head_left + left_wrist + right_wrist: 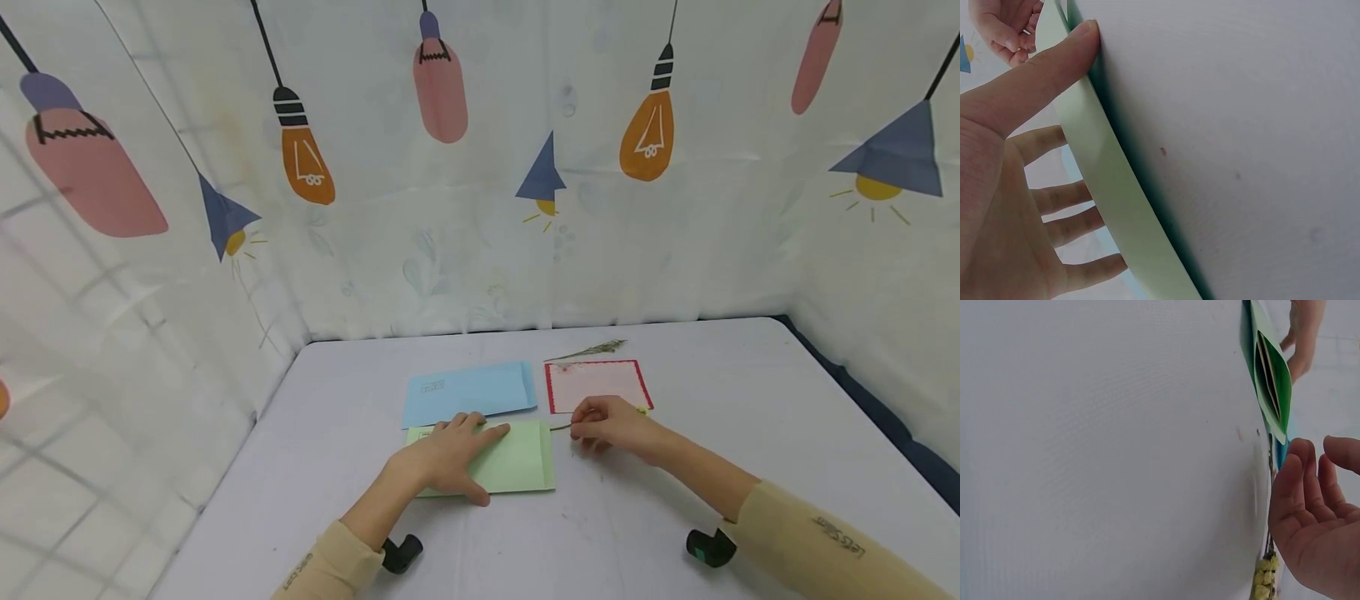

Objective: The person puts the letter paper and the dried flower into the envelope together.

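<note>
"Pale-green rectangular paper envelope point(517, 458): where's it at?"

"Lying on the white surface point(262, 517), mouth gaping, left hand point(450, 460) spread over it."

"Right hand point(613, 427)?"

"Fingers curled at the yellow-blossomed thin brown stem point(1265, 569); can't tell if that grip's pinching. Stem end's just beside the envelope mouth."
</note>
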Demonstrator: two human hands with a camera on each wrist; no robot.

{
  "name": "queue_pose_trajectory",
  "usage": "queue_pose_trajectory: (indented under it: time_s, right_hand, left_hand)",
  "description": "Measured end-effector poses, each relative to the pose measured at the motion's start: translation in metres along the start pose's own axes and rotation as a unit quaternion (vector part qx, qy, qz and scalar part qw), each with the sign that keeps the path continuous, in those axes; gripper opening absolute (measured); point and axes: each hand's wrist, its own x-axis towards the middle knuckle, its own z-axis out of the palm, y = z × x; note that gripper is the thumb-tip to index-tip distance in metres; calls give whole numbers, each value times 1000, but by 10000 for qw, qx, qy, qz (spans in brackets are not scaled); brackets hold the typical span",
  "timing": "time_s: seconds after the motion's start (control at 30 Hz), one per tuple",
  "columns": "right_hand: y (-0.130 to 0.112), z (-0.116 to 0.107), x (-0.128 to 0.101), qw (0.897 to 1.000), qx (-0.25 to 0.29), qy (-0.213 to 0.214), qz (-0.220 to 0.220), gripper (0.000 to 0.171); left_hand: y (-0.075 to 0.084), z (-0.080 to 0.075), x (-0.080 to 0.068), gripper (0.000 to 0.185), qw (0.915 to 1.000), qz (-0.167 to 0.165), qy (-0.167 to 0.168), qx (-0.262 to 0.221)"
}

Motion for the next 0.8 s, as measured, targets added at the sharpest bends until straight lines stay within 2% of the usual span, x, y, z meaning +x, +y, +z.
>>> queue_pose_trajectory:
  time_s: [0.47,0.8]
  right_hand:
    - [-2,-34,-15,9997,74,-123,-175,23]
    - [5,-49,-23,9989,-16,-442,-144,28]
  left_hand:
    - [-1,-1,1,100,10000,72,55,22]
    - [0,-2,0,100,10000,40,15,-28]
